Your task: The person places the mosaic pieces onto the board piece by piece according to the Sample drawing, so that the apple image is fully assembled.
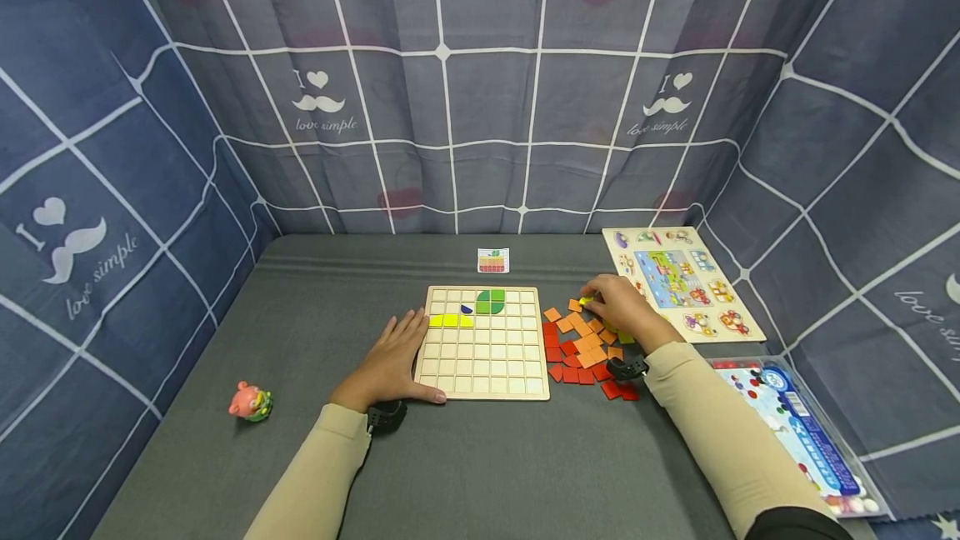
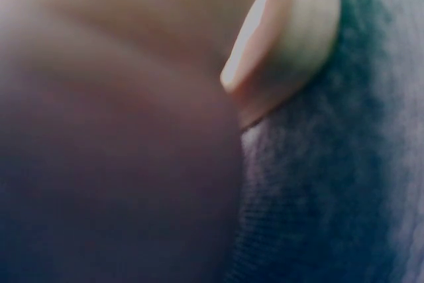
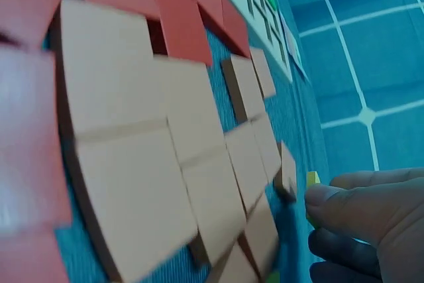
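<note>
My left hand [image 1: 393,361] rests with straight fingers along the left edge of a wooden grid board [image 1: 480,361]. In the blurred left wrist view, part of the hand [image 2: 119,111] stands beside the board's edge [image 2: 291,44]. Three yellow square tiles [image 1: 450,321] lie in one row, below a small dark blue piece [image 1: 467,309] and rounded green pieces [image 1: 491,302]. Right of the board, my right hand [image 1: 626,307] pinches a yellow tile [image 3: 313,178] between thumb and finger, over loose orange tiles [image 1: 590,356] and red tiles [image 1: 570,375]. More yellow [image 1: 625,338] shows under that hand.
A small pattern card [image 1: 493,260] lies behind the board. At the right are a wooden picture puzzle [image 1: 720,332] and a clear-lidded box [image 1: 806,432]. A pink and green figurine [image 1: 250,402] stands at the left. Grid-patterned curtains [image 1: 487,98] enclose the grey table [image 1: 480,465].
</note>
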### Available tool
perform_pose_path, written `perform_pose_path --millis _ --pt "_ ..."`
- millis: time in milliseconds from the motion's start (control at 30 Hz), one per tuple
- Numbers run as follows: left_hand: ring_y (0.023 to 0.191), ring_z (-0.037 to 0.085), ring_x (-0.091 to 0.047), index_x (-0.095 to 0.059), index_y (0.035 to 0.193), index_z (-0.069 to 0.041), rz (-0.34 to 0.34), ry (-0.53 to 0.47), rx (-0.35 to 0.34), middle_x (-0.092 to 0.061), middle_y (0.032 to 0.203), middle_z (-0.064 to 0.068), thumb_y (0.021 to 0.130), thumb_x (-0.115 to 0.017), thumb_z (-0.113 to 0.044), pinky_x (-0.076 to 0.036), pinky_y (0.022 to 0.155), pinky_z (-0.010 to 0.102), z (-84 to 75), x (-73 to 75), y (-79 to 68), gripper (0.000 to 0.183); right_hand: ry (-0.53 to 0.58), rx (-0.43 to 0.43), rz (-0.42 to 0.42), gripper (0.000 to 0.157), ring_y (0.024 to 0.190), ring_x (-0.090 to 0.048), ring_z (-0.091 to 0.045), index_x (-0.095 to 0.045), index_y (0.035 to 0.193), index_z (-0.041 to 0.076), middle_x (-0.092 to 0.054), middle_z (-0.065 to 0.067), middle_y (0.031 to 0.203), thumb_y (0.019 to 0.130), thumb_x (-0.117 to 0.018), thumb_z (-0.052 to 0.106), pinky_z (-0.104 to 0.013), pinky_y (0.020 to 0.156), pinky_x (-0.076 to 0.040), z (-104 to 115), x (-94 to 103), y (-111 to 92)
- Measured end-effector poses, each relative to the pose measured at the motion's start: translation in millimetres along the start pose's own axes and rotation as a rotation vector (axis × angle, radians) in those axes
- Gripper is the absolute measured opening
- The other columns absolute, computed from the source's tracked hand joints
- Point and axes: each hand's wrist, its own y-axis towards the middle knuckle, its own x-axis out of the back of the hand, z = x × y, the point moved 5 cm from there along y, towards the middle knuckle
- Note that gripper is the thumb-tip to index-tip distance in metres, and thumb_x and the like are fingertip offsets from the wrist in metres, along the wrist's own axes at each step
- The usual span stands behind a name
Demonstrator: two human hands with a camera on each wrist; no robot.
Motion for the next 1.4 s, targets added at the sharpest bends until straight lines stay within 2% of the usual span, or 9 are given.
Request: perform_pose_path --millis 267,433,633,733,1000,1233,1400 --pt "0.159 0.036 -0.009 -0.018 0.166 0.004 0.004 -0.003 0.01 -0.012 0.172 0.021 0.063 -0.075 -0.091 -0.003 0.125 0.054 0.3 -1.0 -1.2 0.152 0.001 0.116 -0.015 0.017 0.091 -0.07 -0.023 -0.079 0.112 0.001 -0.073 -0.011 0.108 0.096 -0.079 0.004 -0.042 0.079 -0.059 32.5 -15.9 9.8" --pt "0.158 0.036 -0.01 -0.018 0.166 0.004 -0.003 0.007 0.005 -0.013 0.172 0.022 0.063 -0.075 -0.091 -0.004 0.125 0.055 -0.5 -0.6 -1.4 0.152 0.052 0.17 -0.006 0.02 0.09 -0.07 -0.021 -0.078 0.116 0.0 -0.073 -0.01 0.108 0.096 -0.078 0.001 -0.04 0.08 -0.059 57.6 -25.9 15.5" --pt "0.158 0.037 -0.011 -0.018 0.165 0.005 0.002 0.014 0.006 -0.013 0.172 0.022 0.063 -0.075 -0.092 -0.005 0.125 0.055 -1.3 -0.2 -1.3 0.152 0.058 0.281 -0.023 0.022 0.09 -0.07 -0.021 -0.078 0.114 -0.002 -0.074 -0.01 0.106 0.092 -0.081 -0.001 -0.037 0.081 -0.059 82.7 -38.3 24.8" --pt "0.158 0.037 -0.01 -0.018 0.165 0.005 0.006 0.014 0.009 -0.013 0.172 0.022 0.063 -0.075 -0.092 -0.004 0.125 0.055 -0.8 -0.6 -1.1 0.152 0.076 0.295 -0.012 0.023 0.091 -0.071 -0.021 -0.078 0.114 -0.001 -0.074 -0.009 0.107 0.092 -0.082 0.0 -0.035 0.081 -0.058 92.7 -44.7 29.0" --pt "0.158 0.037 -0.01 -0.017 0.166 0.005 0.001 0.021 0.0 -0.013 0.172 0.022 0.063 -0.074 -0.092 -0.003 0.125 0.055 0.4 -0.8 -0.3 0.152 0.12 0.262 0.069 0.026 0.099 -0.072 -0.021 -0.077 0.121 0.0 -0.074 -0.008 0.114 0.095 -0.08 0.005 -0.03 0.083 -0.058 116.7 -60.4 38.6" --pt "0.158 0.037 -0.01 -0.017 0.166 0.004 0.007 0.015 0.007 -0.013 0.172 0.022 0.064 -0.075 -0.091 -0.003 0.125 0.055 0.6 -0.2 0.2 0.151 0.08 0.315 0.046 0.023 0.097 -0.071 -0.019 -0.078 0.117 0.002 -0.075 -0.007 0.11 0.095 -0.081 0.006 -0.029 0.084 -0.057 134.8 -72.0 45.9" --pt "0.159 0.036 -0.009 -0.016 0.166 0.004 0.009 0.014 0.011 -0.012 0.172 0.022 0.064 -0.075 -0.091 -0.003 0.125 0.055 0.9 -0.3 -0.2 0.152 0.078 0.314 0.041 0.022 0.094 -0.068 -0.016 -0.079 0.117 0.003 -0.075 -0.006 0.108 0.095 -0.081 0.006 -0.03 0.082 -0.056 141.8 -80.3 48.6"
